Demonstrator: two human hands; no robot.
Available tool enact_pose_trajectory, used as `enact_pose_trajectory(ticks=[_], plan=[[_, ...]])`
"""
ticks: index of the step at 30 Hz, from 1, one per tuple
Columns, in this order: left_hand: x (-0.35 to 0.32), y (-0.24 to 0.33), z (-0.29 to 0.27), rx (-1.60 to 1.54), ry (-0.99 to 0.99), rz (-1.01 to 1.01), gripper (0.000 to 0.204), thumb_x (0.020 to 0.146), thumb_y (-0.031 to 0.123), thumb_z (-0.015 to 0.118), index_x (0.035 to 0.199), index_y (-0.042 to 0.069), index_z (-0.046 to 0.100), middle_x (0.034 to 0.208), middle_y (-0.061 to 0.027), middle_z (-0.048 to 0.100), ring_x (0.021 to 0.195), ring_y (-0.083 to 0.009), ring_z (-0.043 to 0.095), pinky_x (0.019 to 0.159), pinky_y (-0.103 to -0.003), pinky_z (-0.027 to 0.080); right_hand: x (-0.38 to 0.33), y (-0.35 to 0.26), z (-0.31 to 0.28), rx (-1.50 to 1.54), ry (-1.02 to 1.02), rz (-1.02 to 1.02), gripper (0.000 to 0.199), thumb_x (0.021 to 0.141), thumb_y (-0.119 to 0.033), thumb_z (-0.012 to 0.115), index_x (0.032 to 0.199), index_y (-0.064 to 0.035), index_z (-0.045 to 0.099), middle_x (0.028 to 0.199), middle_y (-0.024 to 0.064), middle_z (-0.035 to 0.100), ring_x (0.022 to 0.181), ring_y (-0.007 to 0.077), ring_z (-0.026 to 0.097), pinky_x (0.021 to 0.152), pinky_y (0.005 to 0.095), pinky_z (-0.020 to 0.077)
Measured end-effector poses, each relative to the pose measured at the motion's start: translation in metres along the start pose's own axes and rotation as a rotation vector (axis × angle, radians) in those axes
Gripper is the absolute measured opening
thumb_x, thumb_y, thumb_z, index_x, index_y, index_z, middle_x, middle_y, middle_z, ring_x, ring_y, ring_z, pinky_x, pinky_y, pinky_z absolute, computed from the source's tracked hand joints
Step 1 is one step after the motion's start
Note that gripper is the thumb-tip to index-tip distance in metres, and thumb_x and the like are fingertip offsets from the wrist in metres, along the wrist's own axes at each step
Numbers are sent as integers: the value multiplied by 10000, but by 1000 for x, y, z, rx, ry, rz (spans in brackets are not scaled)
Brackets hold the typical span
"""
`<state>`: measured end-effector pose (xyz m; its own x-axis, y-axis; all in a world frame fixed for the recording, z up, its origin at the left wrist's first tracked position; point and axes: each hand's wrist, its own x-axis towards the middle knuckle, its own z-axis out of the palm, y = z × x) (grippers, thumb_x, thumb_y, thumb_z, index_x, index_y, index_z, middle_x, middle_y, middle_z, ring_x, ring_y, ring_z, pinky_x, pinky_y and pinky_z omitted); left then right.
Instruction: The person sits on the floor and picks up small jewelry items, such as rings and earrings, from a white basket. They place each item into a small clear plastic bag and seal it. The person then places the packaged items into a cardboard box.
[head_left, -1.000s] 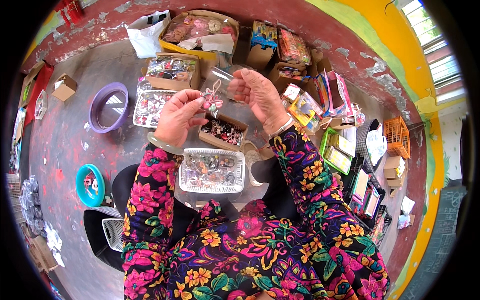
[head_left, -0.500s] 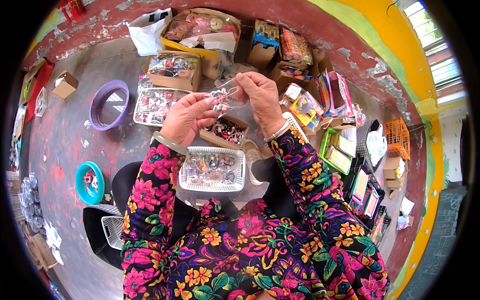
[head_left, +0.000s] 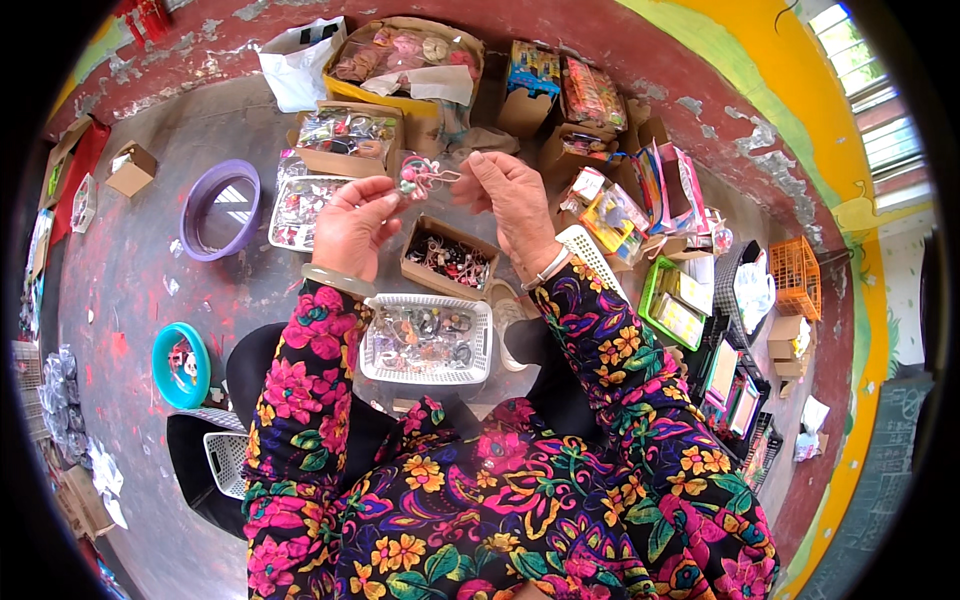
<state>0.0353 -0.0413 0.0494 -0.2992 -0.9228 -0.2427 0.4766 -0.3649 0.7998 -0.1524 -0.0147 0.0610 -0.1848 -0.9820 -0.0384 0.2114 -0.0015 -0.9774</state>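
Between the thumb and fingers of my left hand is one side of a small clear plastic bag. Pink and green hair ties with pale looped cords show in it. My right hand is closed, its bent fingers at the bag's right end; the exact pinch is hard to make out. Below my hands a cardboard box holds dark and pink hair ties. Nearer to me, a white plastic basket holds small clear packets.
Farther off stand a white tray of packets, a box of packets and a yellow-edged box. A purple basin and a teal basin lie left. Rightward are a green basket and an orange crate.
Both hands have shifted slightly, and the bag with the hair ties has moved up and left. My right hand's fingers are lower and more bent than before.
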Motion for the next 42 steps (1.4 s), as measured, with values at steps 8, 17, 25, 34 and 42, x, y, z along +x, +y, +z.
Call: enact_pose_trajectory(ticks=[8,17,25,34,42], plan=[[-21,12,16,366,-146,468,240,798,-25,574,1038,-10,566,862,-35,580,752,-70,551,607,-202,492,-2,23,3,287,-131,350,258,886,-335,503,856,-84,556,733,47,635,666,115,608,543,203,434],[-30,17,15,703,-180,821,231,802,-13,577,1032,10,576,897,-36,581,754,-80,550,588,-202,475,-8,19,12,412,-187,304,259,884,-341,506,847,-89,552,751,21,623,663,109,607,541,198,444],[-8,14,1,42,-158,83,342,786,40,572,1110,-3,473,844,-28,547,814,-129,574,654,-245,498,-2,10,9,309,-67,178,239,873,-321,533,835,-87,563,736,6,617,612,90,586,502,209,430],[-5,8,1,181,-130,-221,180,848,173,569,972,43,573,816,-12,614,772,-130,616,509,-172,425,0,-1,1,38,-120,67,258,858,-277,571,768,-37,597,642,9,591,531,61,528,460,180,367],[-4,2,1,154,-84,-156,132,853,169,556,928,63,581,832,-31,641,773,-123,623,508,-184,394,-3,-7,3,71,-152,169,218,842,-265,592,846,-48,604,681,-2,598,584,62,546,486,187,383]])
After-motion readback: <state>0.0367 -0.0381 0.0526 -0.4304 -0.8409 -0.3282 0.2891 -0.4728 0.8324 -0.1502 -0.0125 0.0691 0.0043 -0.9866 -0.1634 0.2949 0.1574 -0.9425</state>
